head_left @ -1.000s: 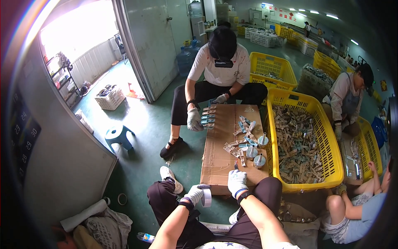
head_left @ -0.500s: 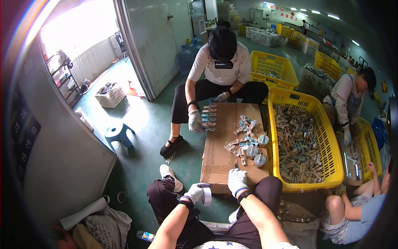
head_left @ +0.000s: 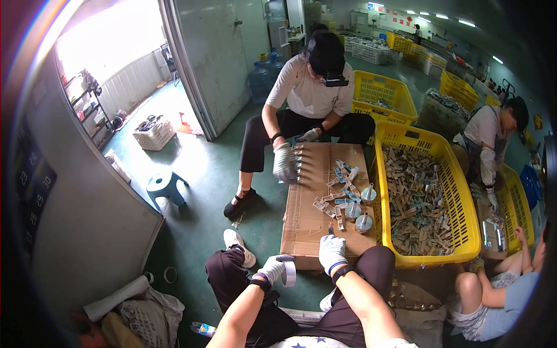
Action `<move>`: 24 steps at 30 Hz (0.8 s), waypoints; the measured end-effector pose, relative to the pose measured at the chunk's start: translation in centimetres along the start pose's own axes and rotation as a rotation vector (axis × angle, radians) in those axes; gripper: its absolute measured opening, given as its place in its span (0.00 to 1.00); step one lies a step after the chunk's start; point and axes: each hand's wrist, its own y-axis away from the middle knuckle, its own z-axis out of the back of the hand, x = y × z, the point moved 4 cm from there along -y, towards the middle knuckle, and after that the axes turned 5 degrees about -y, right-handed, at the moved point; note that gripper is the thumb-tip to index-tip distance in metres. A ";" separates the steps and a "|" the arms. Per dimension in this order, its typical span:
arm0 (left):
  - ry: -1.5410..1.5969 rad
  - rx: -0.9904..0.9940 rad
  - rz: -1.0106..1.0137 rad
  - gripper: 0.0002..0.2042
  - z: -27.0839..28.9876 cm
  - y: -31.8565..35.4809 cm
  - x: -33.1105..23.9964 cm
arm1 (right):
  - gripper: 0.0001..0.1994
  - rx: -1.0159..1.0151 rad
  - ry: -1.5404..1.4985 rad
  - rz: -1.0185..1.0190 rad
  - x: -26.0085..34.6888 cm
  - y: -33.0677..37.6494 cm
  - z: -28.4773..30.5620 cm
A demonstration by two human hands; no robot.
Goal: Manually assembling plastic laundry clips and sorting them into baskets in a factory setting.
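Observation:
My left hand point(head_left: 271, 269), in a white glove, is closed on a roll of white tape point(head_left: 289, 274) beside the box's near left corner. My right hand point(head_left: 333, 253), also gloved, grips a thin dark brush-like tool point(head_left: 331, 228) over the near edge of the cardboard box point(head_left: 307, 232). Just beyond its tip lie loose beige and blue plastic clips point(head_left: 328, 206) in a pile. Three small jars with upright sticks point(head_left: 364, 223) stand to the right of the pile. Across the box, a co-worker's gloved hand point(head_left: 285, 164) is at a motion-blurred row of clips point(head_left: 299, 165).
A yellow crate point(head_left: 380, 232) heaped with clips stands against the box's right side. Two people work beyond it at the right. A blue stool point(head_left: 166, 188) stands on the floor at left. Sacks point(head_left: 151, 316) and a tape ring point(head_left: 170, 275) lie near my left.
The co-worker's hand and the row of clips have shifted right, further over the box. That person's head has turned and moved right. My hands stay in place.

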 end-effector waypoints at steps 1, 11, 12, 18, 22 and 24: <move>0.012 0.001 0.004 0.16 0.0 0.2 -0.1 | 0.13 0.017 -0.014 0.003 0.1 0.0 0.1; 0.022 0.001 0.053 0.18 -0.1 0.5 -0.6 | 0.12 0.028 0.001 0.008 0.1 0.1 0.0; -0.025 -0.002 0.015 0.18 -0.2 0.5 -0.9 | 0.13 0.004 0.027 -0.003 0.0 0.2 0.0; -0.001 -0.014 0.033 0.17 0.4 0.3 0.1 | 0.12 0.008 0.000 0.008 0.5 -0.1 0.2; -0.013 -0.009 0.049 0.17 0.2 0.6 -0.4 | 0.12 -0.014 0.014 0.011 0.4 0.1 0.0; -0.034 -0.007 0.046 0.16 -0.1 0.7 -0.8 | 0.12 -0.039 0.035 0.011 0.2 0.1 -0.2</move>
